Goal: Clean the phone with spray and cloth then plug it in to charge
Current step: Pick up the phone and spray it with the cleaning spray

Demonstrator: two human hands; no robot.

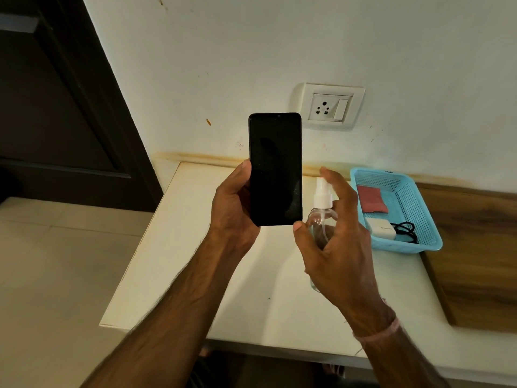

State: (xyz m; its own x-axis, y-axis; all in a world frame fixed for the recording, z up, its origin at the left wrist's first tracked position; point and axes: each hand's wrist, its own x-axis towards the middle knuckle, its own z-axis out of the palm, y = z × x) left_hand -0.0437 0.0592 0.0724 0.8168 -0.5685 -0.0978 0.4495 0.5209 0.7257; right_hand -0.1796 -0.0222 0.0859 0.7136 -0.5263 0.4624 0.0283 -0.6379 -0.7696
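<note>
Two hands work above the white table (195,261), blue basket (428,228) at its right. Left hand (232,208) grips the phone (275,169) upright by its lower side edges: rigid, slick glass, probably fragile, so the edges are the safe hold. Right hand (338,247) wraps the clear spray bottle (321,217) just beside it, forefinger over the pump; the bottle looks light. Red cloth (372,198) and charger (380,228) lie in the basket.

Two hands, left hand (232,208) and right hand (335,247), one black phone (275,169), one clear spray bottle (322,197), one blue basket (419,211), one red cloth (372,198), one white charger (380,228), one black cable (405,231), one wall socket (331,107), one white table (195,247), one wristband (383,331).
</note>
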